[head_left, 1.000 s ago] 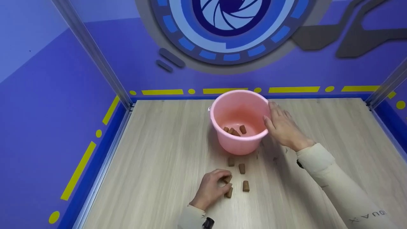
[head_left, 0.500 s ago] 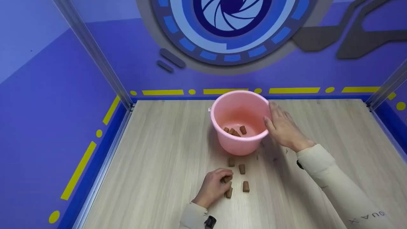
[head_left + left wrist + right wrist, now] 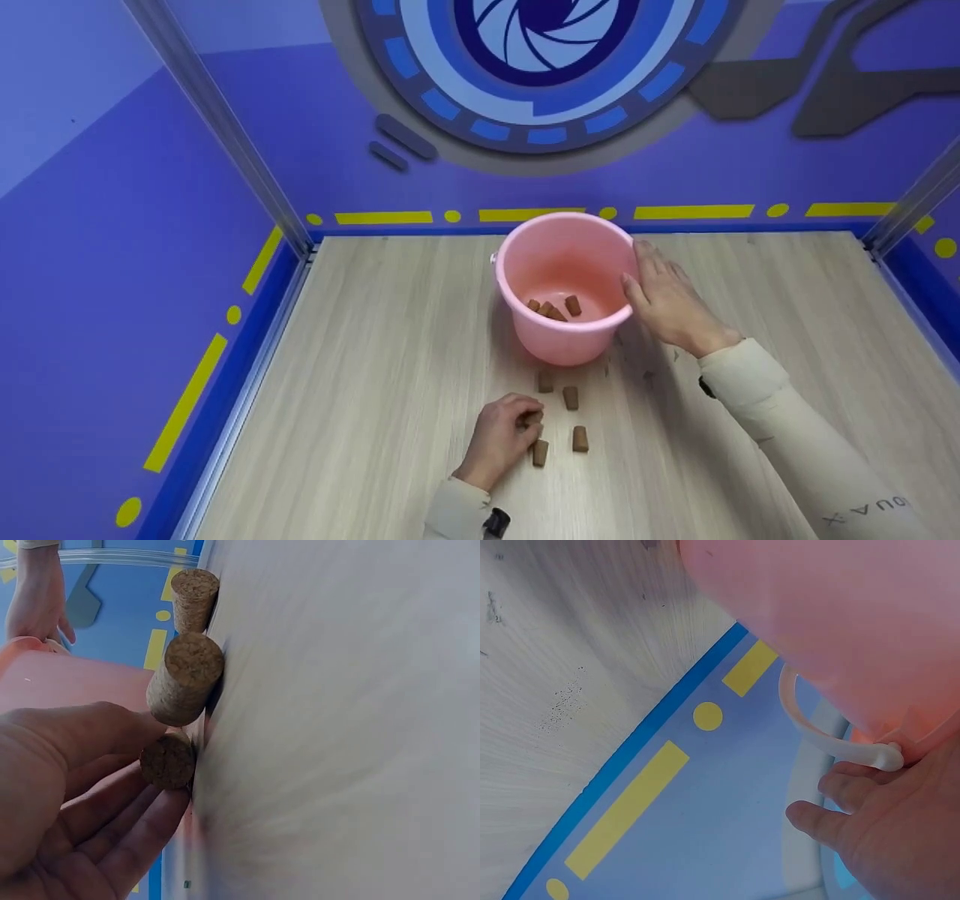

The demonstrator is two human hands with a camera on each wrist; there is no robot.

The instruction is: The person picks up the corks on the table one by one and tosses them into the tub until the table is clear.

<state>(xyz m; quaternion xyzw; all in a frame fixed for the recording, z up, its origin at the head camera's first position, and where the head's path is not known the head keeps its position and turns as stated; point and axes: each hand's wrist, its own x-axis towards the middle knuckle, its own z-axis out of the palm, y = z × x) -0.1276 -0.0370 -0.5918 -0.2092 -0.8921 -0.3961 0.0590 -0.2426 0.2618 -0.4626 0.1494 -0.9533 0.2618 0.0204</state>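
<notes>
In the head view my left hand [image 3: 501, 435] is low on the tabletop, thumb and fingertips pinching a tapered cork [image 3: 167, 761] at the table surface. A cork stopper [image 3: 540, 453] stands just beside the thumb, and another [image 3: 580, 439] to its right. Two more lie in front of the pink bucket [image 3: 566, 349]. Inside the bucket several corks [image 3: 573, 305] rest on the bottom. My right hand [image 3: 671, 300] holds the bucket's right rim, thumb over the edge and fingers along the outside. Close to those fingers the white handle [image 3: 817, 739] hangs from its pivot.
Pale wood-grain tabletop [image 3: 375, 360] carries everything. A blue printed back wall [image 3: 420, 187] rises right behind the bucket, and a metal-framed side wall [image 3: 112, 300] borders the left. Dark marks [image 3: 566, 697] dot the table by the bucket's right side.
The left hand has shifted slightly up and away from the nearest standing cork, which now shows more fully. The right hand and the bucket look unmoved.
</notes>
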